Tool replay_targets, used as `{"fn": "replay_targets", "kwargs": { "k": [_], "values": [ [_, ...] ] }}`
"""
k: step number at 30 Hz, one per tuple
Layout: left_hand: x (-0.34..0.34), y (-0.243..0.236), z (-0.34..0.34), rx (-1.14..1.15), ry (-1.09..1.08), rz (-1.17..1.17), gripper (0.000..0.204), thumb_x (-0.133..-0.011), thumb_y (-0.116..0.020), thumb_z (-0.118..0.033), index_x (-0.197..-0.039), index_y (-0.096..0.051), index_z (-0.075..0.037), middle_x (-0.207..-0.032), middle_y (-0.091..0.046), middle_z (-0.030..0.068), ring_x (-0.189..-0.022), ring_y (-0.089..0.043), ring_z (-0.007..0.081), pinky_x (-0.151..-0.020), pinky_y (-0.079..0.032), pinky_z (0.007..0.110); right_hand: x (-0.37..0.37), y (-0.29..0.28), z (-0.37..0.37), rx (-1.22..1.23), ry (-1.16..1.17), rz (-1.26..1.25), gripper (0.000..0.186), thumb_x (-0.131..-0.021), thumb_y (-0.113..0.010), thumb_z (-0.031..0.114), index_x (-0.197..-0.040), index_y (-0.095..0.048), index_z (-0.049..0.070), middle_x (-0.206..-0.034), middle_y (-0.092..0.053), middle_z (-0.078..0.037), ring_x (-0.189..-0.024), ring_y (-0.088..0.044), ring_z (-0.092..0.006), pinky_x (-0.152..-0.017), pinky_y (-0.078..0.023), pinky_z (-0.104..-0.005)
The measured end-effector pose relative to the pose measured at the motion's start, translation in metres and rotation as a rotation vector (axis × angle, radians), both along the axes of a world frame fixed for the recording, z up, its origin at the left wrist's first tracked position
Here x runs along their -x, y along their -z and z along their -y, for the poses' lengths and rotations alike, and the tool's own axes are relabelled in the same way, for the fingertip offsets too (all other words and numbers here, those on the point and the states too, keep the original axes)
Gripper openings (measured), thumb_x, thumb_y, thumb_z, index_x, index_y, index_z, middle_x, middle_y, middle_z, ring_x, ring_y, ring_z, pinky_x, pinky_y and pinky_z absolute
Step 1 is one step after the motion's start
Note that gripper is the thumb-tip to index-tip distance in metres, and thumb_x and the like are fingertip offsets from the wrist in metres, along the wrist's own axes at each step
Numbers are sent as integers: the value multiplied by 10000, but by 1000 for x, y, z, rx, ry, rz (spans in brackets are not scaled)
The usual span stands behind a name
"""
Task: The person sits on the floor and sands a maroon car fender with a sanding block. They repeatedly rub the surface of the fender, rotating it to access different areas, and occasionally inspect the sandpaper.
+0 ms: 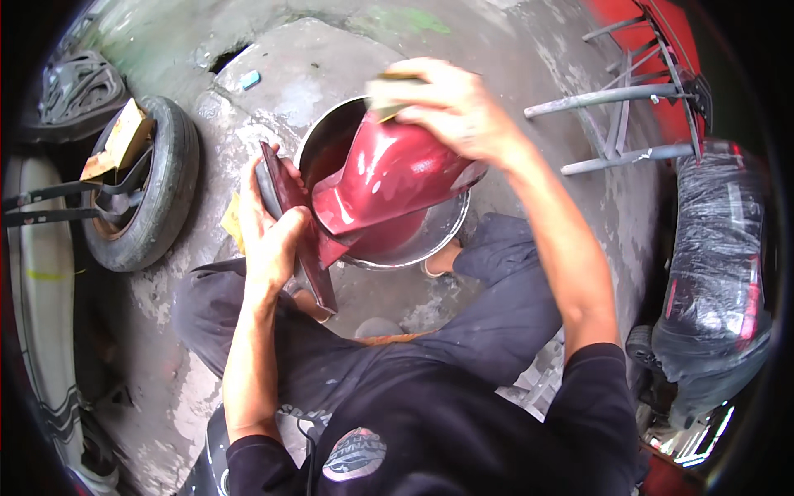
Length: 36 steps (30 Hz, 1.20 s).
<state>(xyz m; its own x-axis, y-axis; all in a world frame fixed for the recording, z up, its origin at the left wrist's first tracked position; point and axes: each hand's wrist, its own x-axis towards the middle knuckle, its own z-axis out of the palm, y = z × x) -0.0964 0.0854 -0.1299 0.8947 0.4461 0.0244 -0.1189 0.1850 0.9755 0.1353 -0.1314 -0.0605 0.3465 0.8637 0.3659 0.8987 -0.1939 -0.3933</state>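
A glossy dark red curved panel (pixel 389 169), which looks like a vehicle fairing part, is tilted over a round metal basin (pixel 465 221) between my legs. My left hand (pixel 277 244) grips the panel's flat flange on the left, thumb on the near face and fingers behind it. Near the far end of the panel, my right hand (pixel 451 103) presses a flat yellowish pad (pixel 387 93) against the surface; the hand is slightly blurred. Reddish colour shows inside the basin, partly hidden by the panel.
A tyre (pixel 178 190) with a cardboard box (pixel 128 136) on it lies left. A small blue block (pixel 250 79) sits on the concrete floor beyond the basin. Yellow material (pixel 232 223) lies beside my left hand. Metal stand legs (pixel 612 95) and a plastic-wrapped bundle (pixel 715 248) stand right.
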Motion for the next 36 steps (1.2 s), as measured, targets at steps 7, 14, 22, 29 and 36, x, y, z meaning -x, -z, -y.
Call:
{"fn": "replay_targets", "kwargs": {
  "k": [7, 14, 22, 29, 36],
  "values": [
    [4, -5, 11, -52, 44, 3, 884, -797, -692, -61, -1620, -368, -54, -1311, -600, 90, -1184, -619, 214, -1064, -508, 382, -40, -17, 81, 67, 246, -364, 333, -977, -708, 112, -1300, -761, 49, -1412, -682, -142, -1299, -655, -280, -1117, -511, -388],
    [2, 4, -1, -67, 16, -23, 855, -776, -668, -19, -1591, -411, -49, -1272, -602, 91, -1091, -656, 211, -982, -565, 372, 24, 7, -8, -98, 9, 60, 370, -932, -760, 183, -1300, -782, 210, -1365, -704, -130, -1233, -666, -342, -1109, -521, -463],
    [-3, 2, 6, 35, 26, 36, 879, -775, -692, -42, -1599, -386, -55, -1267, -600, 81, -1100, -647, 202, -990, -553, 358, -12, -3, 97, -28, 202, -118, 375, -910, -768, 123, -1284, -784, 132, -1398, -689, -162, -1265, -678, -359, -1106, -544, -441],
    [4, 1, 2, 3, 48, 14, 878, -785, -654, -6, -1613, -368, -70, -1284, -576, 73, -1081, -629, 190, -974, -538, 344, 22, -15, -10, 36, -272, 169, 408, -916, -755, 159, -1320, -757, 214, -1353, -702, -126, -1244, -664, -352, -1086, -520, -475],
    [-1, 2, 4, 21, 72, 39, 859, -797, -601, 39, -1614, -357, -65, -1295, -553, 73, -1120, -581, 173, -1016, -494, 328, 28, -16, -17, 121, -221, 218, 404, -878, -741, 79, -1270, -771, 171, -1349, -703, -155, -1243, -664, -373, -1043, -539, -499]
  ]
}}
